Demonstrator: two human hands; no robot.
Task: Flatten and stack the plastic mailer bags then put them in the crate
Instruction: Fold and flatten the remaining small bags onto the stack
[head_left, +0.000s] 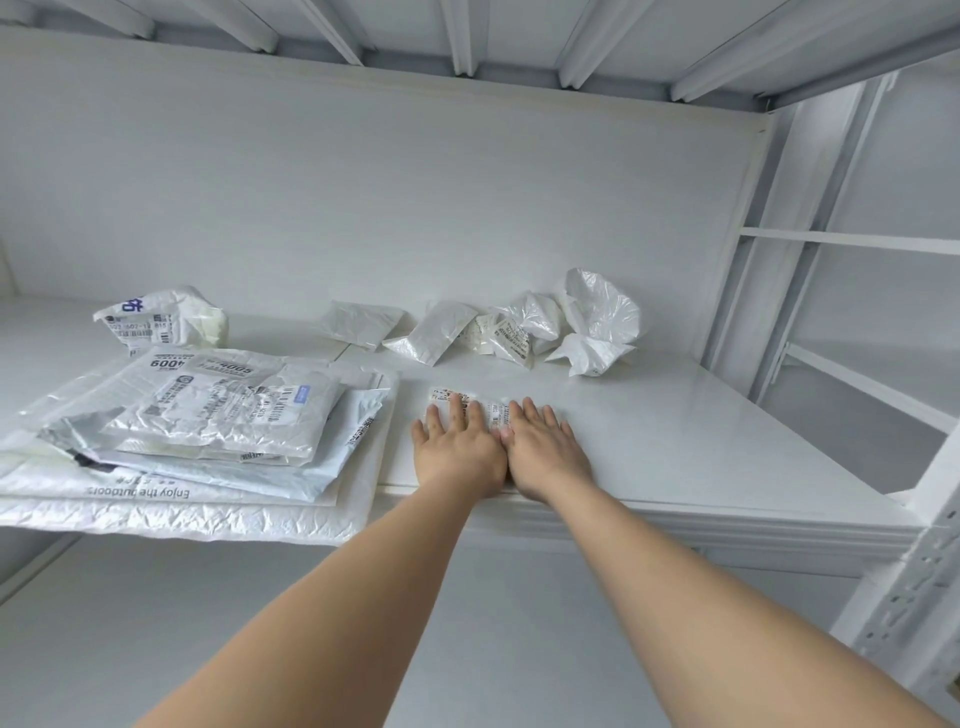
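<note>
A small white mailer bag (447, 396) with a printed label lies flat on the white shelf (675, 441) near its front edge. My left hand (457, 447) and my right hand (545, 447) press on it side by side, palms down, fingers straight. To the left sits a stack of flattened mailer bags (208, 431), the largest at the bottom hanging over the shelf edge. Several crumpled mailer bags (571, 322) lie at the back of the shelf, and one more crumpled bag (161, 317) sits behind the stack. No crate is in view.
The shelf belongs to a white metal rack with a perforated upright (904, 597) at the front right and a back panel (415, 208) behind. Another shelf's ribbed underside (467, 41) spans overhead. Further rack shelves (857, 244) stand to the right.
</note>
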